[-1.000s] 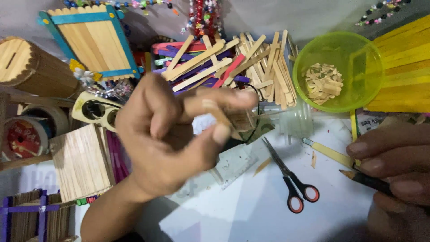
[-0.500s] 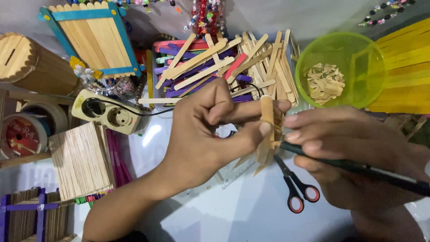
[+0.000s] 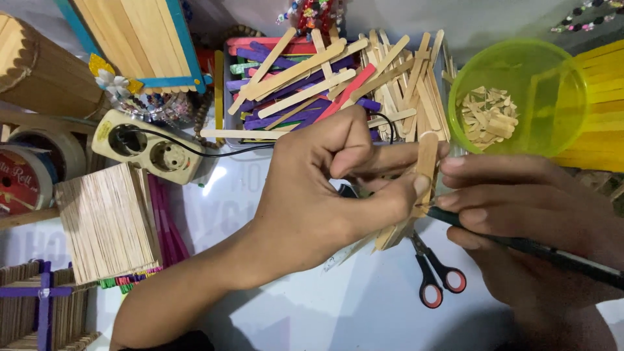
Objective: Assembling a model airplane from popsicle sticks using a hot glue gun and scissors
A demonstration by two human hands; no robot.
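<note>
Wooden stick [image 3: 426,170] | long axis near upright, above scissors [image 3: 434,272] | left hand [image 3: 325,195] pinches it, thumb against fingers | right hand [image 3: 520,214] touching its right edge, fingers gripping dark pen [image 3: 539,250]

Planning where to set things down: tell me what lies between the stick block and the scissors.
In the head view, the left hand and its forearm cross the table between the stick block and the scissors.

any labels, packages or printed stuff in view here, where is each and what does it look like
Tape roll label: far left edge, round, red with pale print, inside a white roll.
Printed table cover: under the left hand, white with faint grey lettering.
No screens or signs.
</note>
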